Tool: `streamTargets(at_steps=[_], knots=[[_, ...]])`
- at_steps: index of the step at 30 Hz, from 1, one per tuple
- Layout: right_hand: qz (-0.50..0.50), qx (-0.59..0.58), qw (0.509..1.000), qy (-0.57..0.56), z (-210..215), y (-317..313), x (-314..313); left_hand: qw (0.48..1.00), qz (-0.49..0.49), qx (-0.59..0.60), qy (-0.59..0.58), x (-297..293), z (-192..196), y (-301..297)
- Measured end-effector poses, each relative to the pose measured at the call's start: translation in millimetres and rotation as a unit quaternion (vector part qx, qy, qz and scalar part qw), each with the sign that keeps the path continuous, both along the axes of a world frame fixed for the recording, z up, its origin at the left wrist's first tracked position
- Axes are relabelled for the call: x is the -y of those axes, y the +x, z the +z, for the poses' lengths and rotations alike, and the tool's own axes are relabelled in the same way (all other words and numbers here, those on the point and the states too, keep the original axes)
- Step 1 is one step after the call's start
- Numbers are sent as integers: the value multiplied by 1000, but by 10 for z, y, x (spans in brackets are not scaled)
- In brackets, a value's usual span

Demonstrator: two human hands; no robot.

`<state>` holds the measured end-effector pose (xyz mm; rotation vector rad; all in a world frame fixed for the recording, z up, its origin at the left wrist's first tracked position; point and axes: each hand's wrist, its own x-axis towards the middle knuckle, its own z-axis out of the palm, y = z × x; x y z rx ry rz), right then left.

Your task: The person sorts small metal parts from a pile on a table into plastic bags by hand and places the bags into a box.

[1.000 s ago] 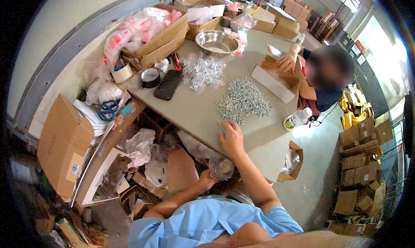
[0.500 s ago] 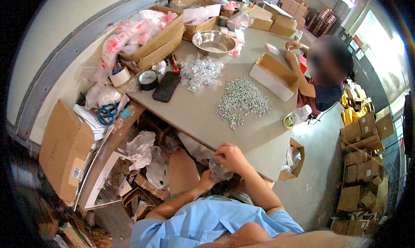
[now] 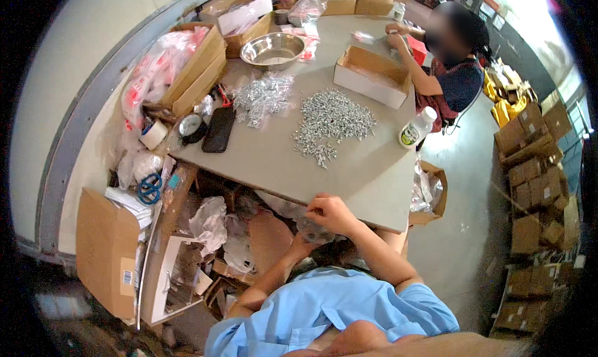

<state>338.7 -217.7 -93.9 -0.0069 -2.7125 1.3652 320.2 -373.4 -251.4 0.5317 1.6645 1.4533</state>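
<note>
Both hands have dropped off the desk top since a second ago, when the right hand lay flat near the heap of screws; now the right hand (image 3: 333, 212) sits at the near edge of the desk (image 3: 367, 170), fingers curled together over a small clear plastic bag (image 3: 314, 231); the left hand (image 3: 300, 242) is mostly hidden under that bag and seems to close on it from below, though its fingers are not plain to see; the bag hangs just below the near edge, over the lap.

On the grey desk the loose screws (image 3: 333, 117) lie in a wide heap at mid-surface; packed little bags (image 3: 261, 95) glint beside them toward the left; a steel bowl (image 3: 272, 49) stands near the far edge; an open white carton (image 3: 370, 77) sits toward the far right corner, where another person's hands (image 3: 392, 36) work; a white bottle (image 3: 416, 126) stands at the right edge; a black phone (image 3: 219, 130) and tape rolls (image 3: 187, 128) sit at the left edge.

Round the room: cardboard cartons (image 3: 529, 170) stacked on the right; blue scissors (image 3: 149, 189) amid clutter on the left.
</note>
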Motion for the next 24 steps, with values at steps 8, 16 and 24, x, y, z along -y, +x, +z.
streamTargets(at_steps=[8,16,24], knots=[[206,-101,954,195,76,142,311,991,-116,-62,23,562,782,-368],[241,-159,955,71,374,95,341,983,-24,18,180,466,1545,-281],[146,-110,983,13,414,77,110,964,91,-175,177,430,1484,-380]])
